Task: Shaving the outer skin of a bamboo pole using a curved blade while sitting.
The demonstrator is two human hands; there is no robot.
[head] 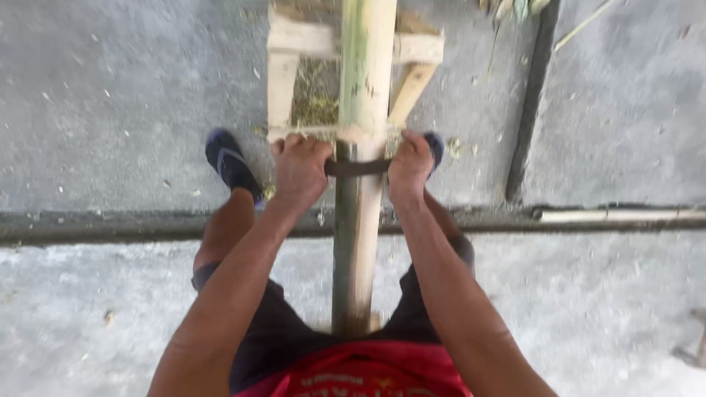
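Straddling a long bamboo pole (362, 220) propped on a wooden stand (283, 81) | left hand (300, 170), right hand (409, 167): fingers clenched on a dark blade (357, 167) across it | pole looks stiff, heavy, smooth-skinned; likely steadiest gripped near the stand

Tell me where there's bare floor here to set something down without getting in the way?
Bare concrete lies left of the wooden stand, and more right of the dark groove. It is crowded in the middle: the left hand and right hand grip a dark blade across the bamboo pole.
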